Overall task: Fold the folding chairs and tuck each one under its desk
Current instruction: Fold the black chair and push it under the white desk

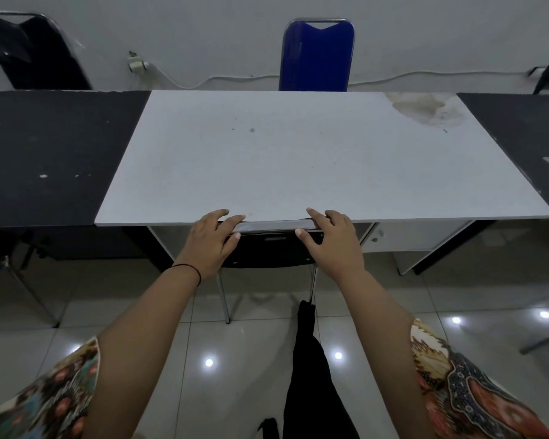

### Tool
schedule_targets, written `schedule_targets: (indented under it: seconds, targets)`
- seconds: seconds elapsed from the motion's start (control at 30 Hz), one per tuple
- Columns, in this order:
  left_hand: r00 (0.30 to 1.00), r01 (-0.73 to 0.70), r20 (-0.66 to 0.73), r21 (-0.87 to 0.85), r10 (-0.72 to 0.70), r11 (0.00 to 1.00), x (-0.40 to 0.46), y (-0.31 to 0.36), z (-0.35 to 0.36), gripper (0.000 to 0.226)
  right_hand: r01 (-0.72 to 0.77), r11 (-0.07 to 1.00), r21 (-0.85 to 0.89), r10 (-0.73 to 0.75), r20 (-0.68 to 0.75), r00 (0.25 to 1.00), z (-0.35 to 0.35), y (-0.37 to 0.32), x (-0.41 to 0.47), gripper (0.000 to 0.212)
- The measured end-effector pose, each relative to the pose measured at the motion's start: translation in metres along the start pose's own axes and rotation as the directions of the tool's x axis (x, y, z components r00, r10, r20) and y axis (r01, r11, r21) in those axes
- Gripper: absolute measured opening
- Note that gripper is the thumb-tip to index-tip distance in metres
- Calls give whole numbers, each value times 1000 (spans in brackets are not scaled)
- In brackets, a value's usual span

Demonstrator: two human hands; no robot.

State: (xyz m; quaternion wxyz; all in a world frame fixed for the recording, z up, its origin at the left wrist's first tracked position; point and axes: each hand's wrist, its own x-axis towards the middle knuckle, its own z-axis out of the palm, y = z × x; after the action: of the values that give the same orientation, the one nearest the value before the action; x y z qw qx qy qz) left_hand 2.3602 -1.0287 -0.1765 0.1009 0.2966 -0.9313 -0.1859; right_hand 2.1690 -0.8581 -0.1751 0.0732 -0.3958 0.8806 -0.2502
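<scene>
A black folding chair (271, 248) stands folded against the near edge of the white desk (298, 153), its chrome legs on the tiled floor below. Its top edge sits level with the desk's front rim. My left hand (211, 242) rests on the left end of the chair's top, fingers spread over it and onto the desk. My right hand (330, 239) grips the right end of the chair's top in the same way. Most of the chair's lower part is hidden under the desk.
Black desks flank the white one at the left (45, 153) and right (526, 144). A blue chair (317, 55) and a black chair (35, 55) stand against the far wall. A chair's chrome leg (29, 293) stands at the left. My dark trouser leg (311, 375) is below.
</scene>
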Motion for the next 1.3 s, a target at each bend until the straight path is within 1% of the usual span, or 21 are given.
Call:
schedule_targets:
  seconds: [0.13, 0.23, 0.33, 0.47, 0.57, 0.7, 0.83, 0.9, 1.03, 1.1, 1.2, 1.3]
  targets:
    - [999, -7, 47, -2, 7, 1000, 2, -8, -6, 67, -18, 1000, -11, 18, 40, 999, 0, -7, 1, 57]
    - [998, -19, 58, 26, 18, 999, 4, -13, -11, 67, -35, 999, 14, 34, 37, 999, 2, -14, -2, 58]
    - [997, 11, 72, 14, -12, 1000, 2, -10, -11, 67, -51, 999, -1, 51, 57, 997, 0, -18, -4, 60]
    - [996, 45, 78, 21, -46, 999, -3, -5, -11, 47, -65, 996, -56, 72, 136, 988, -5, -19, -8, 62]
    - [999, 37, 23, -17, -36, 999, -9, 3, -14, 44, -30, 995, -99, 45, 144, 989, -9, -20, -13, 59]
    - [998, -2, -56, -76, -2, 997, -21, 18, -19, 39, 34, 990, -135, -18, 118, 993, -17, -19, -23, 55]
    - [995, -47, -90, -86, 39, 995, -29, 32, -17, 36, 74, 987, -139, -58, 120, 991, -25, -13, -36, 51]
    - [995, -64, -81, -93, 56, 994, -31, 43, -14, 37, 87, 986, -140, -70, 122, 990, -29, -10, -40, 50]
    - [990, -132, -60, -93, 127, 987, -33, 69, -4, 52, 100, 986, -133, -86, 107, 990, -38, -1, -44, 49]
    - [988, -155, -43, -90, 151, 984, -30, 85, 4, 51, 83, 987, -137, -71, 88, 994, -46, 10, -47, 49]
    - [985, -172, 0, -100, 173, 980, -21, 115, 18, 43, 36, 990, -133, -26, 81, 996, -59, 33, -56, 51]
    - [969, -237, 37, -111, 242, 965, -9, 155, 35, 49, -13, 992, -124, 21, 63, 998, -78, 66, -66, 52]
